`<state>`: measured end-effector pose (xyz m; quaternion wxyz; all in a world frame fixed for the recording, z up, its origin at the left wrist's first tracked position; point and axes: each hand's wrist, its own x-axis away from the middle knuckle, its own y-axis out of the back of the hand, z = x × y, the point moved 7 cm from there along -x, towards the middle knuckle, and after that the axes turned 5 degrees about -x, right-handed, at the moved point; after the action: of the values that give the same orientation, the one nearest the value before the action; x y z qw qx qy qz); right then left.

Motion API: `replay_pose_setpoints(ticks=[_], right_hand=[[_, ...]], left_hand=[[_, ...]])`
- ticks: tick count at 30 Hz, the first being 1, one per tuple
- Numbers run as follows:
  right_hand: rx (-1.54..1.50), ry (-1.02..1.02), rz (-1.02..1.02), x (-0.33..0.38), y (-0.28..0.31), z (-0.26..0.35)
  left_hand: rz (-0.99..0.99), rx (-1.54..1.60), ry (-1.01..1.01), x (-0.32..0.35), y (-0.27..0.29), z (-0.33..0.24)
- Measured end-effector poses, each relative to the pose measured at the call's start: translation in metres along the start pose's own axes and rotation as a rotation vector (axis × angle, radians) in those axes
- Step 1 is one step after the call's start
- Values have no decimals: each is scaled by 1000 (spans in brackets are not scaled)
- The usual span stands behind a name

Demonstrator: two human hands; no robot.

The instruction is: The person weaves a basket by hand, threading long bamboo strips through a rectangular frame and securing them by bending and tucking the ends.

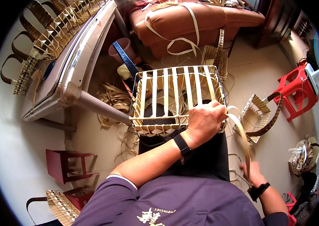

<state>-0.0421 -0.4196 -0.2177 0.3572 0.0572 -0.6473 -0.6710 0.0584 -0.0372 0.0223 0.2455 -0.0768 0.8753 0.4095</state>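
A rectangular woven basket frame [155,119] with pale flat slats across it rests over my lap. My left hand [204,119] is closed at the frame's near right corner, fingers pinched where a pale weaving strip [243,136] comes out. From there the strip loops to the right and runs down to my right hand [254,174], held low and out to the right. That hand is slightly blurred, its fingers closed around the strip. Its far end cannot be made out.
A small basket with a brown handle [254,116] lies right of my lap. Beyond it stands a red plastic stool [299,91]. Loose strips [115,100] are heaped on the floor at left, below a table [67,81] holding several baskets. A brown sofa [212,20] is ahead.
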Motion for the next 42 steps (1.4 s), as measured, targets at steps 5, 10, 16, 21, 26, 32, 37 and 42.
replay_pose_setpoints(ticks=[5,10,16,21,26,32,37,42], right_hand=[[14,-262,965,183,-160,-120],[-905,1,-8,-57,54,24],[-670,138,-557,-125,217,143],[-277,214,-471,-114,190,123],[1,-197,895,85,-72,-70],[-405,59,71,-76,90,14],[-1291,76,-254,-123,189,96],[-1437,17,-211,-126,206,138]], left_hand=[[-1,24,-25,-5,-5,-6],[20,-38,21,1,2,3],[20,-10,1,-5,4,0],[9,-28,18,-2,10,6],[-4,12,-3,-6,-1,-1],[15,-19,31,-1,3,5],[24,17,-7,-6,-2,-3],[13,33,29,-1,3,4]])
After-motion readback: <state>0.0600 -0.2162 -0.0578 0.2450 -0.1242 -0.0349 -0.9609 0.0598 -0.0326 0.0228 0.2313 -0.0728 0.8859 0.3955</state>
